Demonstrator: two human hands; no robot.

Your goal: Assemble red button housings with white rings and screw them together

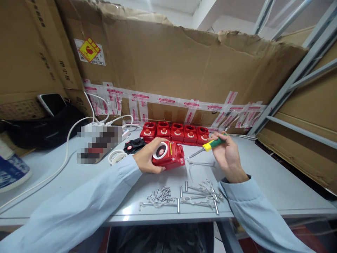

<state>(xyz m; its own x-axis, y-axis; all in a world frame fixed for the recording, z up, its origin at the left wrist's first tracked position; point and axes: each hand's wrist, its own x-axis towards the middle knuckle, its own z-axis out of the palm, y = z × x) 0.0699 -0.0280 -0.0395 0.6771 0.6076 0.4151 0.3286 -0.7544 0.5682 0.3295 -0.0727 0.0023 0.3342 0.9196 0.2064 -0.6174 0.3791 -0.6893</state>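
Observation:
My left hand [150, 158] is wrapped round a red box [173, 160] with a white ring and black disc on its face, holding it tilted above the table. In my right hand [226, 154] is a screwdriver [212, 144] with a green and yellow handle. Its shaft slants down to the left, and the tip ends just right of the red box, apart from it. A small metal piece seems to be at the tip, too small to make out. Below my hands lie a pile of loose screws [160, 194] and several metal T-shaped bars [196, 193] with pale cords.
Behind my hands several red boxes [177, 131] stand in a row against the cardboard wall [168, 63]. To the left are black parts [134, 144], white rings [117, 157], a white cable [68, 140] and a blue-and-white tub [14, 170]. A metal shelf frame [284, 84] rises at right.

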